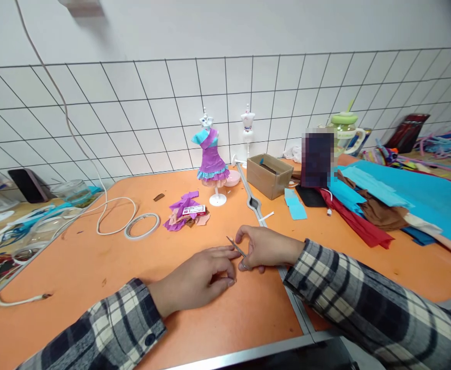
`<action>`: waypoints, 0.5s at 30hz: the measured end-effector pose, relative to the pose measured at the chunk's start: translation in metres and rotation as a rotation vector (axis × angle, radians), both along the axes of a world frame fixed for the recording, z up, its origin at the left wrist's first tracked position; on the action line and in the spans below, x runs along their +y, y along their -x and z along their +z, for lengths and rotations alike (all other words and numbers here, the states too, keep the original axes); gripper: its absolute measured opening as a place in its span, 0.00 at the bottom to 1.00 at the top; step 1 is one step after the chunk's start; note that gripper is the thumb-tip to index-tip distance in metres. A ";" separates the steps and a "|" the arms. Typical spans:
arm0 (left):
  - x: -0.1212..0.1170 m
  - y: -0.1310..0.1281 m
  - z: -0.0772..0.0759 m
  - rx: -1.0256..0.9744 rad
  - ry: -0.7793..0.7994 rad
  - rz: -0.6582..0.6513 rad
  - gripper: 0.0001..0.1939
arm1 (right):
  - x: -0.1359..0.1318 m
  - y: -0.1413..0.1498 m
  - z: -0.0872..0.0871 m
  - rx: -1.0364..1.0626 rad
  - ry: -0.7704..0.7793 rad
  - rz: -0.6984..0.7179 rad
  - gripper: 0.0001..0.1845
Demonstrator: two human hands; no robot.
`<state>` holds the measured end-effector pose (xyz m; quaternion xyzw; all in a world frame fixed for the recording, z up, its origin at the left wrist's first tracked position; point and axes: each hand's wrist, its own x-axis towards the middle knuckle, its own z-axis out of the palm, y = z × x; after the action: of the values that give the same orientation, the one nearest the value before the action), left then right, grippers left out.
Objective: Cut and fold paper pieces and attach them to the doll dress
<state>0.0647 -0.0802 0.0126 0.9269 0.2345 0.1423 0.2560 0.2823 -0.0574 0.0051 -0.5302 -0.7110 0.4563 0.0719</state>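
My right hand (pixel 262 247) is closed around small metal scissors (pixel 237 247), whose narrow blades point up and to the left. Close beside it, my left hand (pixel 200 277) rests low over the orange table, thumb and index finger drawn together. Whatever may lie between those fingertips is too small to make out. Beyond my hands stands a mini dress form wearing a purple and blue ruffled dress (pixel 211 156). Left of its base lies a pile of purple, peach and brown scraps (pixel 182 211) with a small red-and-white box (pixel 194 210) on top.
A tape roll (pixel 142 226) and white cable (pixel 101 226) lie left. Behind are a bare dress form (pixel 248 126), a cardboard box (pixel 269 176) and a blurred dark screen (pixel 318 159). Coloured sheets (pixel 379 205) spread right. A metal strip (pixel 253 203) crosses the orange tabletop (pixel 132 262).
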 end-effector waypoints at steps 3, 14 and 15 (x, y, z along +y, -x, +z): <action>-0.001 0.000 0.005 -0.003 -0.039 -0.039 0.08 | -0.004 0.004 0.003 0.133 0.090 0.016 0.30; -0.003 0.002 -0.004 -0.005 0.100 -0.044 0.08 | 0.017 0.000 -0.006 -0.007 -0.706 -0.016 0.14; -0.002 0.002 -0.004 -0.004 0.108 -0.043 0.08 | 0.019 0.001 -0.008 -0.026 -0.708 0.015 0.14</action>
<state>0.0626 -0.0827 0.0082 0.9163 0.2214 0.1256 0.3093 0.2815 -0.0388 -0.0032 -0.4728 -0.8300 0.1750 0.2387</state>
